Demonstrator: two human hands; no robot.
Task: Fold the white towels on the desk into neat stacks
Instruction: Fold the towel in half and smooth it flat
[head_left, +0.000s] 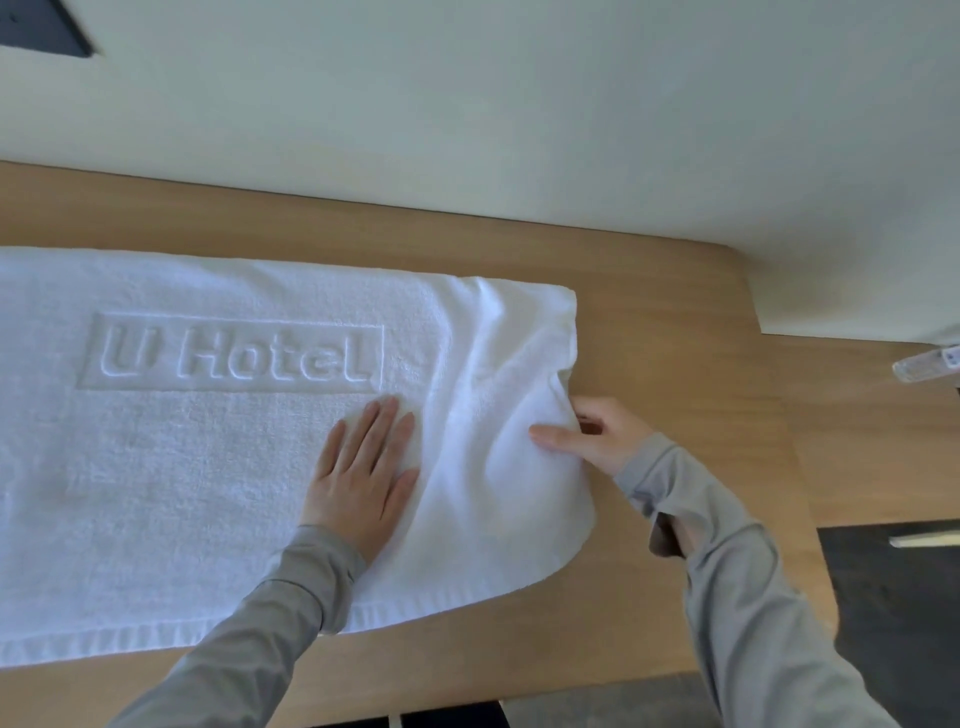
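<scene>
A white terry towel with "U Hotel" pressed into its pile (208, 467) lay spread lengthwise across the light wooden desk (675, 338). Its left end ran out of view and its hemmed near edge sat close to the desk's front edge. My left hand (363, 467) lay flat on the towel just below the right end of the lettering, palm down, fingers straight and slightly spread, pressing the cloth to the desk. My right hand (597, 436) was at the towel's right edge. Its thumb lay on top of the cloth and its fingers were curled under the edge, pinching it. The cloth there was lifted and bunched into soft folds, with the near right corner curving down onto the desk. Long grey sleeves (753, 597) covered both my arms to the wrists. A pale wall (467, 130) rose behind the desk. A small clear plastic object (924, 364) lay at the far right, well apart from the towel; I could not tell what it was.
</scene>
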